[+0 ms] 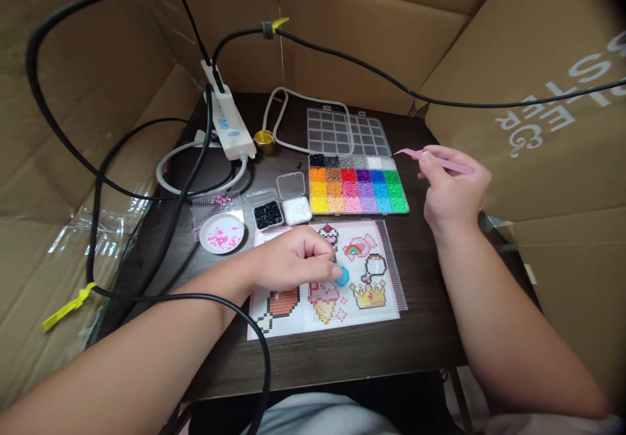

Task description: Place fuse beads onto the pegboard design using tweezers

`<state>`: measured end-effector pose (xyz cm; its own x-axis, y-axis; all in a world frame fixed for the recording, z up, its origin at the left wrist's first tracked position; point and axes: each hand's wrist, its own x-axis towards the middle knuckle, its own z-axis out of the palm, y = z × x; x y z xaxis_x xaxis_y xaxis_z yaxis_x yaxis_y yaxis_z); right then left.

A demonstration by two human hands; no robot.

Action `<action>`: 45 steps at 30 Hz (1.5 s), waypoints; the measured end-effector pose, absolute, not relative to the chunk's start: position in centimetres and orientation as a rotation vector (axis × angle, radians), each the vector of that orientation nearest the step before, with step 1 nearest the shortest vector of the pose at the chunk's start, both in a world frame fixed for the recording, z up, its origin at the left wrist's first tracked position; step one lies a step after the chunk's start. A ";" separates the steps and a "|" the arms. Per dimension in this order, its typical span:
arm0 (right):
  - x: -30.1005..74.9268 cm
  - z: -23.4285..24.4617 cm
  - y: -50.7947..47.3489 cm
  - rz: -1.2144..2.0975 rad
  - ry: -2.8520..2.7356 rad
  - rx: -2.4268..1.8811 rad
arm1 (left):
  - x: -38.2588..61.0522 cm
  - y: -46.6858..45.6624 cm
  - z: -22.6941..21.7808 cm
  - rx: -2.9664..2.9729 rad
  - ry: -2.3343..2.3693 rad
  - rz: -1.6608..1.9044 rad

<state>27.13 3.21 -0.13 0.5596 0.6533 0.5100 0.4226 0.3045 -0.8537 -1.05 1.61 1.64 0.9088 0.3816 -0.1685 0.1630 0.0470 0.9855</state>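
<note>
My left hand rests on a pattern sheet printed with pixel pictures: a crown, an ice cream, a rainbow, a drumstick. Its fingers are curled and pinch a small blue round thing against the sheet. My right hand is raised at the right of a bead box filled with sorted colours. It holds pink tweezers between thumb and fingers, with the tips pointing left. A clear pegboard lies over the sheet.
A white dish of pink beads and two small tubs, black beads and white beads, sit left of the bead box. A white power strip, thick black cables and a gold cap occupy the back left. Cardboard walls surround the dark table.
</note>
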 end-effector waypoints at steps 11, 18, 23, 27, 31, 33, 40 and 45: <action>25.8 0.2 2.9 0.289 -1.164 -1.354 | -1.1 1.6 1.5 1.538 0.430 0.192; 24.0 -0.1 2.6 0.492 -1.208 -1.379 | -1.3 1.6 1.2 1.516 0.436 0.175; 21.4 -0.3 2.4 0.507 -1.298 -1.301 | -1.4 1.7 1.4 1.516 0.449 0.138; 19.3 -0.3 2.6 0.528 -1.298 -1.260 | -1.4 1.7 1.5 1.527 0.461 0.131; 18.1 -0.7 3.1 0.548 -1.288 -1.298 | -1.3 1.6 1.4 1.537 0.472 0.146; 17.9 -1.0 3.3 0.533 -1.298 -1.317 | -1.4 1.5 1.3 1.535 0.478 0.148; 17.7 -1.6 3.4 0.557 -1.271 -1.310 | -1.4 1.5 1.3 1.497 0.497 0.138; 17.7 -1.6 3.6 0.552 -1.268 -1.330 | -1.4 1.4 1.3 1.495 0.495 0.134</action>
<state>17.66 3.59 -1.62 0.3034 0.8848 0.3538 0.3434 0.2448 -0.9067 -1.36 1.45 1.30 0.8938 0.3839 -0.2319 0.2141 0.0892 0.9727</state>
